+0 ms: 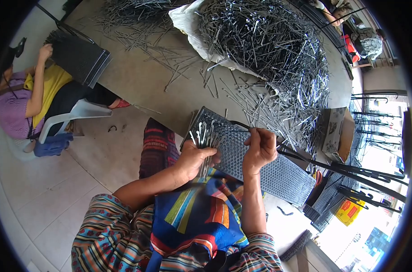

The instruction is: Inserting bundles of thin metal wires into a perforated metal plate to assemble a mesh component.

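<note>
1. Patterned sleeves (pixel 101 226) and multicoloured cloth (pixel 169 215) lie nearest, across the lap.
2. Left hand (pixel 197 159): fingers closed around a bundle of metal rods (pixel 205 131), thumb across it.
3. Right hand (pixel 261 149): fingers curled inward at the upper edge of the honeycomb-patterned board (pixel 278 174); cannot tell whether they grip anything.
4. Bundled rods stand roughly upright, bright hooked or looped ends uppermost, uneven in height.
5. Board, dark and glossy, slants from the table edge toward lower right, behind both hands.
6. Table (pixel 147 77): bare surface shows left of the rod pile (pixel 260 41); scattered rods reach near the board. Open-topped box (pixel 337 133) stands right of the pile.
</note>
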